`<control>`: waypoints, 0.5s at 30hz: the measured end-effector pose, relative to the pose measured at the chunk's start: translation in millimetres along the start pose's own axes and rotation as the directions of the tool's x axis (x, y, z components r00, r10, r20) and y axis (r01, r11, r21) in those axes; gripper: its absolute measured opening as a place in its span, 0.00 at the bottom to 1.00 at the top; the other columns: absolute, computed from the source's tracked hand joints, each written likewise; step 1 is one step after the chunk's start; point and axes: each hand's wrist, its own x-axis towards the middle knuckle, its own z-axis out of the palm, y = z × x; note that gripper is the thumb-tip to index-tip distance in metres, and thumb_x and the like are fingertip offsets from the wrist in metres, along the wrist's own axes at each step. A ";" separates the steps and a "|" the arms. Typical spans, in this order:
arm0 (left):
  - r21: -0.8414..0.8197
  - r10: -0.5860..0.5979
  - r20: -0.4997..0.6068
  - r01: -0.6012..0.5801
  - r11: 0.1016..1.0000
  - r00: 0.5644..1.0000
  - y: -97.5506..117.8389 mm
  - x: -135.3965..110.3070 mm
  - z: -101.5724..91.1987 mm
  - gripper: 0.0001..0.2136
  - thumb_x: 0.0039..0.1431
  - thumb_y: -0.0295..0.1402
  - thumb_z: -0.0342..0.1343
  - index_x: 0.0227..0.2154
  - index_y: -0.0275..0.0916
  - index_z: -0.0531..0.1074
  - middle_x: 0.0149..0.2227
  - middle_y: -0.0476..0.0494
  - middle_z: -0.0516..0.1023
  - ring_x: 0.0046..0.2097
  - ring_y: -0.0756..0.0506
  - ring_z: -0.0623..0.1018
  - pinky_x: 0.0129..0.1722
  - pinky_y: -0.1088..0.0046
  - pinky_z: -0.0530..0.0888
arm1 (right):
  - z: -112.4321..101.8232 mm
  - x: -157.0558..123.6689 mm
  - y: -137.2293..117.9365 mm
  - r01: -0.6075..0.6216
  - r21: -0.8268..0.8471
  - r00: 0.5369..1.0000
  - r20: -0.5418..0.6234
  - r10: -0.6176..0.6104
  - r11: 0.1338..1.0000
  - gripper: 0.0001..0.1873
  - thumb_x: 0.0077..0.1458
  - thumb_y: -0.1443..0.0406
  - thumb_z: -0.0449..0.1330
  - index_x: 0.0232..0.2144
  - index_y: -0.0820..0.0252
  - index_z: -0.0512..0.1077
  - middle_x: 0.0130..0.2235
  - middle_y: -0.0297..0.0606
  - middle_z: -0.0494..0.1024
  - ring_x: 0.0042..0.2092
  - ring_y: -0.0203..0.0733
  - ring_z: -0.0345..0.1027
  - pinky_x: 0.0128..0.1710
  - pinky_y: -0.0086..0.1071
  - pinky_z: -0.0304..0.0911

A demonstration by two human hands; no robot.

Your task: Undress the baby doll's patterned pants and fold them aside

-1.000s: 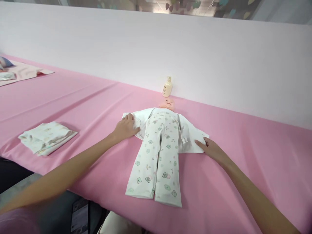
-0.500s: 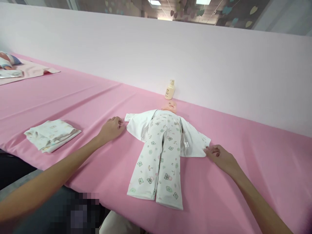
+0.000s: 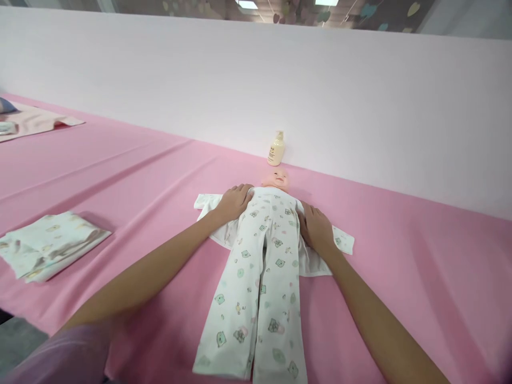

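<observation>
A baby doll [image 3: 279,178] lies on its back, its head toward the wall. White patterned baby trousers [image 3: 270,256] are spread over its body, legs pointing toward me. Beneath them a white top [image 3: 314,263] reaches out on both sides, with patterned cuffs. At the upper left side of the trousers, my left hand [image 3: 235,202] rests on the cloth with fingers stretched out. My right hand [image 3: 318,226] lies against the upper right side, over the white sleeve, fingers extended upward; its thumb side is partly against the trousers. The doll's arms are hidden.
A cream pump bottle [image 3: 276,149] stands behind the doll's head near the white wall [image 3: 360,106]. Folded patterned cloth [image 3: 56,240] lies at the left on the pink table cover [image 3: 152,213]. Farther left is a pale pink cloth [image 3: 40,120] with other items on it.
Both hands have moved inward from the sleeve ends to the sides of the trousers near the waist. The view has shifted slightly, closer to the doll.
</observation>
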 end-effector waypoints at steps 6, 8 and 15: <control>-0.115 -0.007 -0.113 -0.006 0.993 0.994 -0.1 -7.7 -9.9 0.23 0.79 0.46 0.38 0.62 0.40 0.68 0.63 0.34 0.75 0.62 0.35 0.75 0.63 0.50 0.71 | -4.3 -11.8 -6.2 0.069 0.089 0.983 -0.178 -0.053 0.994 0.29 0.77 0.50 0.41 0.67 0.55 0.68 0.62 0.48 0.78 0.66 0.58 0.66 0.73 0.61 0.47; -0.154 0.041 -0.179 -0.069 0.986 0.983 8.8 -17.0 -24.5 0.22 0.78 0.47 0.41 0.62 0.41 0.68 0.65 0.34 0.72 0.65 0.35 0.72 0.66 0.50 0.68 | -14.9 -12.9 -16.1 0.089 0.224 0.985 -0.162 -0.053 0.970 0.29 0.77 0.48 0.43 0.68 0.52 0.67 0.67 0.46 0.73 0.70 0.56 0.61 0.75 0.59 0.47; -0.309 -0.076 0.192 0.134 0.942 0.978 49.9 -60.0 -58.5 0.41 0.60 0.62 0.63 0.67 0.42 0.62 0.67 0.30 0.68 0.66 0.27 0.68 0.60 0.46 0.73 | -41.2 2.5 -41.0 -0.009 0.544 0.996 0.081 -0.042 0.839 0.37 0.60 0.40 0.68 0.62 0.53 0.69 0.62 0.49 0.70 0.59 0.54 0.71 0.62 0.50 0.69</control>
